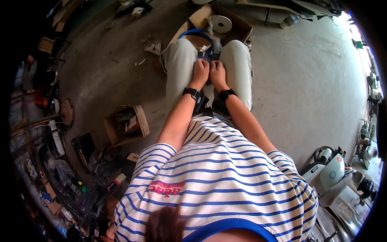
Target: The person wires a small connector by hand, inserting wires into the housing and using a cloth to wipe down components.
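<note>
My left hand (201,71) and my right hand (217,72) are close together between my knees, fingers curled on something small that I cannot make out. Thin wires with a white tag (203,50) show just beyond my fingertips. A dark item lies under them, partly hidden. Past my knees is an open cardboard box (242,31) holding a coil of blue hose (195,31) and a white spool (221,23).
A smaller open box (139,121) with items inside stands at left. Cluttered parts and tools (60,173) line the left side. A white scooter (330,177) is at lower right. What looks like someone's fingers (109,233) shows at the bottom left edge.
</note>
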`<state>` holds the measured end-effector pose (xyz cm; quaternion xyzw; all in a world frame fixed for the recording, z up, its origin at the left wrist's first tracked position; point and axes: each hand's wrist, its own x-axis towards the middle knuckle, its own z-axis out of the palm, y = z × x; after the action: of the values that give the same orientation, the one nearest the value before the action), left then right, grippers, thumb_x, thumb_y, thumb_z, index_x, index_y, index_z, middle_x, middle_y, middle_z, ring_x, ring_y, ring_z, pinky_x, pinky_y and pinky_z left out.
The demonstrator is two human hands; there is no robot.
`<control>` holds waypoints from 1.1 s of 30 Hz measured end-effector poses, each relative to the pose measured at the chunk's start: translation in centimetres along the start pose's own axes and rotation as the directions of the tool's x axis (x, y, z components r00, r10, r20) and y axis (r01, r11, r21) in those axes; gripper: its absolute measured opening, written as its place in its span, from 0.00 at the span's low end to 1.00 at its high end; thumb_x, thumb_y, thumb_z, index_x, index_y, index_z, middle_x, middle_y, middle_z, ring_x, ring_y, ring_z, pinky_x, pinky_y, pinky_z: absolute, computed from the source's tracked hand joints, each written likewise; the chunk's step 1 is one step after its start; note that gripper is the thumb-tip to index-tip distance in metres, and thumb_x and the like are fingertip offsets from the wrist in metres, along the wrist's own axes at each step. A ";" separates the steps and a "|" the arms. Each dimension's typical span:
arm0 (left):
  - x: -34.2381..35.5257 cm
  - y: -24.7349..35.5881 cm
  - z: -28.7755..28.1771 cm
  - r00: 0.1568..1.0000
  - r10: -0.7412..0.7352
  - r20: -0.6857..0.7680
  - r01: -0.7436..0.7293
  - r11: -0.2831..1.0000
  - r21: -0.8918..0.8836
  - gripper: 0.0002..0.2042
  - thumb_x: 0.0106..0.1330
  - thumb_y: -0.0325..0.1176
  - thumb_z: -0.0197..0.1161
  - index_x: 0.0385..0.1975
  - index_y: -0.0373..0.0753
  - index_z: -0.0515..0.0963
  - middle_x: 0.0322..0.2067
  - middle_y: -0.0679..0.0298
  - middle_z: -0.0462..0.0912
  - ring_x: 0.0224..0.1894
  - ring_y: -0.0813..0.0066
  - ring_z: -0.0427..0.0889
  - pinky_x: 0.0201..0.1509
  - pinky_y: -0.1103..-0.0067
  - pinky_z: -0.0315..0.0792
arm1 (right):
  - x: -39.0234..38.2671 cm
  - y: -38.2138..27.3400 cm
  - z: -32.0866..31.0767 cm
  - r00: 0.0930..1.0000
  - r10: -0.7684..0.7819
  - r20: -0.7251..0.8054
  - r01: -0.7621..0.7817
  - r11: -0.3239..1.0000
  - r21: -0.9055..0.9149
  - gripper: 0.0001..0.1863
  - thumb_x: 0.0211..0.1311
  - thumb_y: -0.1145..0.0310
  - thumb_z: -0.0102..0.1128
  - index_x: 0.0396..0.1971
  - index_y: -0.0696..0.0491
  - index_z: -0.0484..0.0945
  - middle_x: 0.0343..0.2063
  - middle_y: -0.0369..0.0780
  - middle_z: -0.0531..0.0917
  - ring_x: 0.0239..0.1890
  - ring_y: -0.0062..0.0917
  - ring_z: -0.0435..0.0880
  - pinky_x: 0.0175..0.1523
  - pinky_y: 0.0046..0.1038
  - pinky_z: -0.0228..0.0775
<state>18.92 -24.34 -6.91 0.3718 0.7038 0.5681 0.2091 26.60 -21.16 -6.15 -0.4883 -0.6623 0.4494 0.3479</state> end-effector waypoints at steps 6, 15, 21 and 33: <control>0.1 0.4 -0.3 0.999 -0.045 0.027 0.045 0.999 0.009 0.10 0.60 0.33 0.50 0.29 0.29 0.69 0.29 0.46 0.75 0.34 0.48 0.74 0.37 0.67 0.68 | 0.4 0.1 -0.6 0.998 0.029 0.047 -0.039 0.978 0.206 0.10 0.57 0.69 0.54 0.32 0.61 0.73 0.26 0.44 0.80 0.29 0.28 0.78 0.36 0.26 0.69; 0.2 0.0 -0.5 0.996 -0.052 0.071 0.045 0.995 0.094 0.11 0.61 0.36 0.54 0.31 0.32 0.73 0.29 0.53 0.78 0.33 0.61 0.78 0.37 0.74 0.70 | 0.4 -0.5 -1.4 0.998 0.038 0.058 -0.044 0.994 0.101 0.09 0.56 0.70 0.54 0.30 0.61 0.76 0.25 0.45 0.81 0.27 0.26 0.79 0.35 0.24 0.69; 0.8 -1.6 -1.5 0.984 -0.132 0.120 0.118 0.987 0.113 0.13 0.61 0.39 0.55 0.32 0.33 0.74 0.27 0.56 0.79 0.31 0.67 0.78 0.35 0.76 0.70 | -0.3 -1.9 -1.2 0.997 -0.037 0.061 0.035 0.999 0.027 0.08 0.55 0.72 0.55 0.30 0.61 0.76 0.24 0.45 0.80 0.27 0.26 0.80 0.35 0.25 0.70; 0.6 -0.1 -0.9 0.987 -0.109 0.116 0.096 0.989 0.111 0.14 0.63 0.40 0.52 0.34 0.33 0.73 0.30 0.53 0.79 0.34 0.59 0.78 0.38 0.72 0.70 | 0.5 0.6 -0.7 0.967 0.188 0.174 -0.248 0.863 0.440 0.11 0.58 0.66 0.55 0.32 0.59 0.76 0.21 0.31 0.77 0.20 0.11 0.70 0.24 0.14 0.61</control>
<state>17.91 -24.48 -6.73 0.3796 0.7368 0.4950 0.2607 27.29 -20.47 -6.41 -0.4348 -0.4984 0.6591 0.3578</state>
